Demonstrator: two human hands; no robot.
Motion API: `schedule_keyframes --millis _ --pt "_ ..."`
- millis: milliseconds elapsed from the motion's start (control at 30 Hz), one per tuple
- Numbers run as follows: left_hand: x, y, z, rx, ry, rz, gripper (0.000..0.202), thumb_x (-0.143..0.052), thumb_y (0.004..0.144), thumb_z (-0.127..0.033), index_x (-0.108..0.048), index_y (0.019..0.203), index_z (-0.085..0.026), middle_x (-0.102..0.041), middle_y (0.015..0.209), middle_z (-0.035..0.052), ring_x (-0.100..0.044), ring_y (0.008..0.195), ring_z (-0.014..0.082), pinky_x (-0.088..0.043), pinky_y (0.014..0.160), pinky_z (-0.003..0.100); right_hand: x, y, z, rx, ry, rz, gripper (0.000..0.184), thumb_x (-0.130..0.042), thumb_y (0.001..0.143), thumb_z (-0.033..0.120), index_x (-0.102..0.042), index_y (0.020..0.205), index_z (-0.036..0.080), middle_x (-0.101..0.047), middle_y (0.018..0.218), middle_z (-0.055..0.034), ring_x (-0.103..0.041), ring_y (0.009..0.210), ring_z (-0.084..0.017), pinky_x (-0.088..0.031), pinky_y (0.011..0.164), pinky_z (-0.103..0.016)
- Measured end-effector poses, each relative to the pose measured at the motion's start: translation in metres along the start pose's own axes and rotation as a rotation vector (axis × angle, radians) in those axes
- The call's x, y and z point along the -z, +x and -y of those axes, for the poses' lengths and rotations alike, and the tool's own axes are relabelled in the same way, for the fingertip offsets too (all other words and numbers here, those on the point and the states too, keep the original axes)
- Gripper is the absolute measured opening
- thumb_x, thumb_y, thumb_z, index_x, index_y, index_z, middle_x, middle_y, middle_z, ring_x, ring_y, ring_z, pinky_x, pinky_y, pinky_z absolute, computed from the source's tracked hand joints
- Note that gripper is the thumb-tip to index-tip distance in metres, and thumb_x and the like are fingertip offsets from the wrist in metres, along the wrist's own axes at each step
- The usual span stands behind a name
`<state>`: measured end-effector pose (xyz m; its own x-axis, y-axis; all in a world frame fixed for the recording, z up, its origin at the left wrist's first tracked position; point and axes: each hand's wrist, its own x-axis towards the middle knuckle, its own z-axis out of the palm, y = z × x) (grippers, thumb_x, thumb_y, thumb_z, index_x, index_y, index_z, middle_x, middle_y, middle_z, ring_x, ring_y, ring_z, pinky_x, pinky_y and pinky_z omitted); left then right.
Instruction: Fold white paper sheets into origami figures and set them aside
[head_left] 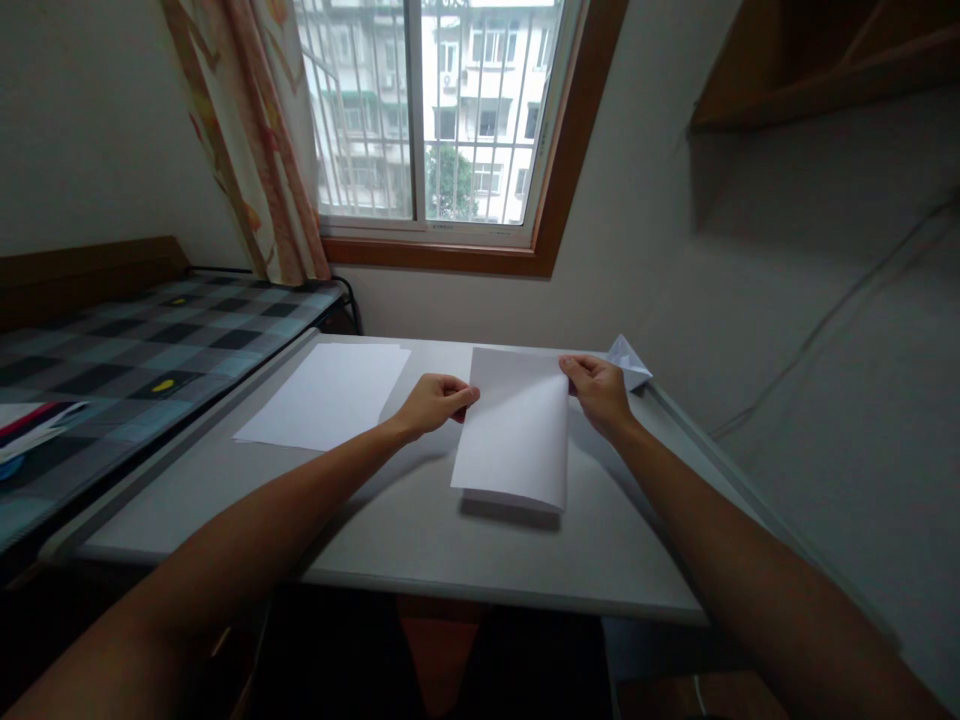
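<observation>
Doubled-over white paper sheet (514, 430), 12 o'clock on the worktop (375, 545) | left hand (435, 405) pinching its 10 o'clock edge, right hand (598, 390) its 1 o'clock corner | mid-fold, I'd judge; creasing calls for aligned edges | flat paper sheets (326, 395), 10 o'clock | folded-paper piece (630, 366), 2 o'clock

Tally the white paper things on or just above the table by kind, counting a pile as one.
Held sheet, doubled over: 1
Pile of flat sheets, exact sheet count unclear: 1
Folded paper shape: 1
Total: 3
</observation>
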<state>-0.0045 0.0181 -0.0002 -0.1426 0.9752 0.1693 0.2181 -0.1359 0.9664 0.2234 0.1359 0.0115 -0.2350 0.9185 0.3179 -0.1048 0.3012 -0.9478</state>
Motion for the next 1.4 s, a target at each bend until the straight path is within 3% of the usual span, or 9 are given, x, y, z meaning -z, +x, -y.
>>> schedule_keyframes --millis 300,833,1400 --pt "0.009 0.005 0.006 -0.158 0.107 -0.128 0.029 -0.064 0.076 -0.039 -0.063 0.066 -0.012 -0.059 0.052 0.0001 -0.054 0.047 0.0080 -0.042 0.047 0.018 0.000 -0.003 0.003 -0.182 0.033 0.260 0.042 -0.074 0.064 0.053 -0.062 0.068 0.013 -0.061 0.062 -0.0028 -0.056 0.054 -0.011 -0.047 0.050 -0.023" --pt "0.012 0.006 0.007 -0.177 0.086 -0.094 0.029 -0.065 0.077 -0.040 -0.064 0.070 -0.011 -0.061 0.052 0.0005 -0.054 0.047 0.0074 -0.040 0.046 0.017 0.003 -0.001 0.001 -0.222 0.044 0.279 0.039 -0.078 0.059 0.048 -0.065 0.069 0.013 -0.065 0.064 -0.0038 -0.058 0.055 -0.012 -0.046 0.053 -0.025" --pt "0.010 0.005 0.003 -0.156 0.077 -0.134 0.031 -0.069 0.072 -0.041 -0.064 0.066 -0.011 -0.060 0.051 0.0010 -0.053 0.044 0.0076 -0.038 0.044 0.018 0.001 0.000 -0.002 -0.227 0.087 0.277 0.044 -0.082 0.053 0.051 -0.066 0.070 0.013 -0.066 0.065 -0.0032 -0.058 0.055 -0.012 -0.048 0.053 -0.025"
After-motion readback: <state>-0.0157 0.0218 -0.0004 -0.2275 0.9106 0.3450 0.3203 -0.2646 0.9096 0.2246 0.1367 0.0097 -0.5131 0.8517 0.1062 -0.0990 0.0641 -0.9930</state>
